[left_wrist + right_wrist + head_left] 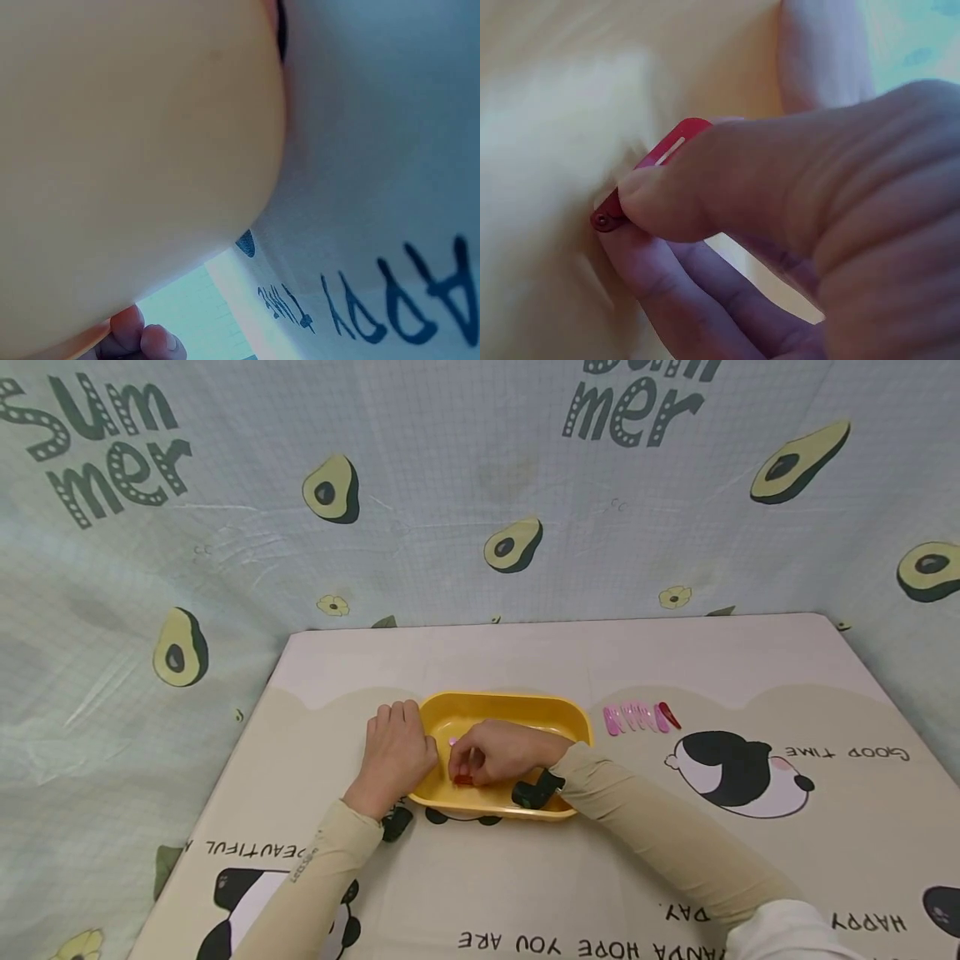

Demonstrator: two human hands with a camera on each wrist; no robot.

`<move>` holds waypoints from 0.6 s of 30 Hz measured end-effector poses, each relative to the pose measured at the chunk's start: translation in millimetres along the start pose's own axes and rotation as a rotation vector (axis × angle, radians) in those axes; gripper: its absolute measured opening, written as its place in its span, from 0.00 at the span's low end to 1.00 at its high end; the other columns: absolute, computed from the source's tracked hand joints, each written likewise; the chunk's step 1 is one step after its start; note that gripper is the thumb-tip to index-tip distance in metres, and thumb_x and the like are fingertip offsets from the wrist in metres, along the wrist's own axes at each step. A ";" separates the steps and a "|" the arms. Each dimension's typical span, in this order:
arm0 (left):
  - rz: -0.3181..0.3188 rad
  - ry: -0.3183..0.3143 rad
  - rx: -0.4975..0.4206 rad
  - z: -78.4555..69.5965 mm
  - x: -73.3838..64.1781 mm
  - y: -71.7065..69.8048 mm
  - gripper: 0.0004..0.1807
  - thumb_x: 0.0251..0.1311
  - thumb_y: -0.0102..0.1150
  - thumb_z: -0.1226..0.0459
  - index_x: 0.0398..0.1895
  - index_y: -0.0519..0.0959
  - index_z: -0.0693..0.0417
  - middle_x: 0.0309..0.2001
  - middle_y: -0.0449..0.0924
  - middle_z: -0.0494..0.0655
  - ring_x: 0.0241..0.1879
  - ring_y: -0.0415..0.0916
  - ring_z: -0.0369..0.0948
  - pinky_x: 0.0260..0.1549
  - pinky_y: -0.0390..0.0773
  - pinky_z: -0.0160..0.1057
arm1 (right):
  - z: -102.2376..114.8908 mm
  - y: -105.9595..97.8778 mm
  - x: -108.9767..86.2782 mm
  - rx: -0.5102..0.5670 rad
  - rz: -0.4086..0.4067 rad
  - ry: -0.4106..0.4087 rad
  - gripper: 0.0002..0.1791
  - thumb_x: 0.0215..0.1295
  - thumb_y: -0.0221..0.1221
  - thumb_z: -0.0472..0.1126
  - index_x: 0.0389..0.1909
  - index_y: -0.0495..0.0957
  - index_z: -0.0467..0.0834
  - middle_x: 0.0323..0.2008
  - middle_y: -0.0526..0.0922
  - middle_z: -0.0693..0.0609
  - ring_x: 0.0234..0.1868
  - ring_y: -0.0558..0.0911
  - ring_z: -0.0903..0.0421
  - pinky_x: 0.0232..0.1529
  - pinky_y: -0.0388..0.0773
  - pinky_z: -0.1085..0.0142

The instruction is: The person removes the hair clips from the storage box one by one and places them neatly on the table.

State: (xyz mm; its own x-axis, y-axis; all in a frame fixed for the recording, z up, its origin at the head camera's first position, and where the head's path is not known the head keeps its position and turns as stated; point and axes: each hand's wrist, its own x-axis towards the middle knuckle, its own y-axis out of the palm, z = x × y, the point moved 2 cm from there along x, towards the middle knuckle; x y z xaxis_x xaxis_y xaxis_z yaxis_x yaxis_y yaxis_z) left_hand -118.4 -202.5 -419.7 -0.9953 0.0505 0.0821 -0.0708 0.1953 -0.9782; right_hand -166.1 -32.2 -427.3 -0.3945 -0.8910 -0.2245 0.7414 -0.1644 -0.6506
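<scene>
A yellow tray point(517, 697) sits in the middle of the table. My left hand point(399, 750) grips its left rim; in the left wrist view the fingertips point(156, 341) show below the tray wall point(142, 135). Inside the tray, my right hand point(497, 752) pinches a red snap hair clip point(679, 146) between thumb and index finger, low over the tray floor. A small pink piece point(453, 741) shows just beyond that hand, mostly hidden by it. Right of the tray lie several pink hair clips point(636, 717) in a row, with a red hair clip point(670, 715) at the right end.
The table point(525, 893) wears a cloth printed with pandas and lettering. A curtain with avocados point(420, 485) hangs behind the far edge. A black wrist camera point(537, 789) on the right wrist hangs over the tray's near right side.
</scene>
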 end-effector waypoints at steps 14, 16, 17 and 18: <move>0.028 -0.019 0.002 1.3 1.0 0.7 0.12 0.63 0.49 0.64 0.43 0.69 0.66 0.34 0.69 0.56 0.39 0.62 0.52 0.40 0.58 0.44 | -0.4 -9.6 1.1 0.132 -0.034 -0.004 0.17 0.63 0.58 0.27 0.51 0.85 0.41 0.38 0.89 0.51 0.34 0.83 0.62 0.41 0.82 0.72; 0.030 -0.019 0.002 0.9 0.7 1.0 0.12 0.63 0.50 0.64 0.43 0.69 0.66 0.34 0.69 0.56 0.39 0.62 0.52 0.40 0.58 0.44 | 0.5 -11.4 0.2 0.133 -0.044 0.000 0.17 0.64 0.58 0.27 0.51 0.85 0.41 0.40 0.89 0.50 0.35 0.83 0.62 0.42 0.82 0.72; 0.029 -0.017 0.002 0.6 0.7 1.2 0.12 0.63 0.50 0.64 0.43 0.69 0.66 0.34 0.69 0.56 0.39 0.62 0.52 0.40 0.58 0.44 | 0.9 -12.4 -0.5 0.132 -0.053 0.002 0.17 0.64 0.58 0.27 0.51 0.85 0.41 0.41 0.88 0.49 0.36 0.83 0.62 0.42 0.82 0.72; 0.029 -0.017 0.000 0.2 0.7 1.0 0.12 0.63 0.50 0.64 0.43 0.69 0.66 0.34 0.69 0.56 0.39 0.62 0.52 0.40 0.58 0.44 | 1.1 -13.5 -1.2 0.130 -0.061 0.003 0.18 0.64 0.58 0.27 0.51 0.85 0.41 0.42 0.88 0.49 0.36 0.84 0.62 0.42 0.82 0.72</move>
State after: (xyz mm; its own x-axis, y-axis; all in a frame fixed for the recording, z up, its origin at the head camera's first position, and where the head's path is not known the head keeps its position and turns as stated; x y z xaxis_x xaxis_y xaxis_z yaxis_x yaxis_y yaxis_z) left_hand -119.2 -202.4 -420.7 -0.9979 0.0393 0.0508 -0.0423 0.1937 -0.9801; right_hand -175.1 -29.4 -417.4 -0.4424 -0.8766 -0.1894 0.7800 -0.2718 -0.5636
